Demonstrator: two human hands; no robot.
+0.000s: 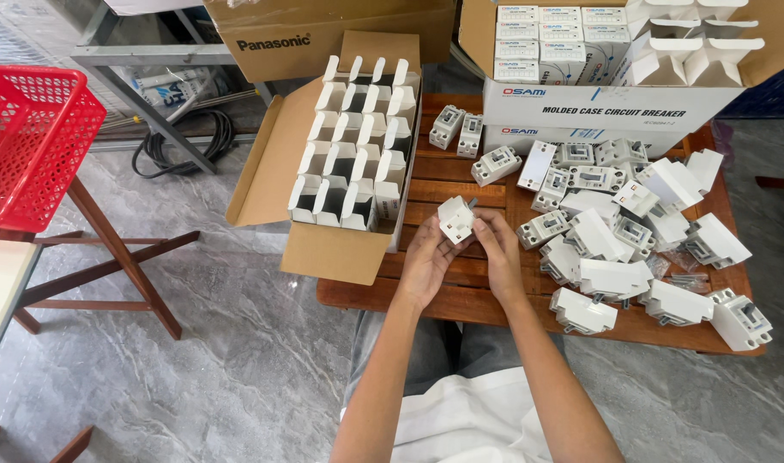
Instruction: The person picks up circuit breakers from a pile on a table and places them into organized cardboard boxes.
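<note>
Holding a white breaker (455,219) at the frame's centre, above the wooden table (461,291), the left hand (426,257) and right hand (499,249) both gripped it. It looked light, rigid, smooth plastic, best grasped by its flat sides.

At the centre of the frame, your left hand (428,261) and right hand (500,254) meet over the low wooden table (461,296), with a circuit breaker (455,219) between them. A heap of breakers (625,236) lies on the table to the right. An open carton of small boxes (355,146) sits left of your hands, overhanging the table edge. Behind the heap, at upper right, stands a second carton (598,103). A basket (32,146) rests on a stand at far left.
</note>
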